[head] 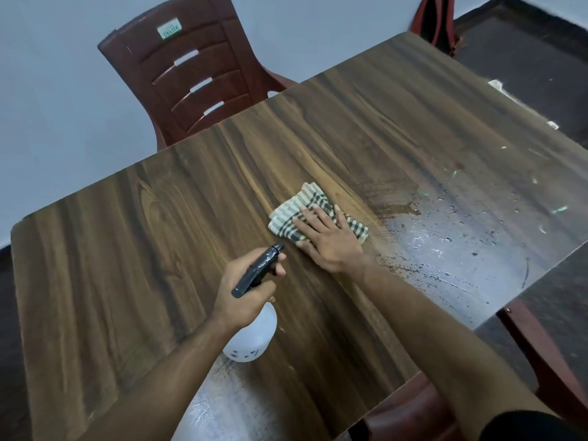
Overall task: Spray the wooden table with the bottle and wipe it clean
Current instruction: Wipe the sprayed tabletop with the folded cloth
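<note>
Mid-wipe, with the spray bottle (254, 316) kept ready. Right hand (327, 240) laid flat, fingers straight and spread, pressing a folded checked cloth (296, 211) onto the wooden table (127, 249) near its middle. Left hand (248, 288) curled round the black trigger head of the bottle, index finger up near the trigger; white body of the bottle hanging below the hand, held just above the near part of the table.

Key relation: a wet, droplet-covered patch (445, 243) lying to the right of the cloth, starting just beside the right wrist and running out to the table's right edge. Cloth sitting at the left border of that wet area, so the unwiped spray lies to the right of the wiping hand and clearly nearer to it than to the left hand. Judged next: a sweep rightward and toward the near right edge to pick up the liquid.

Bottle's long axis tilted, running from the white base nearest the person up to the nozzle (277, 248), which points away and slightly right, toward the cloth and almost touching its near edge. Cloth's long side lying roughly across the table, left to right, slightly slanted.

Dry wood left of the cloth. A brown plastic chair (191, 74) at the far side, another partly visible at the right.
</note>
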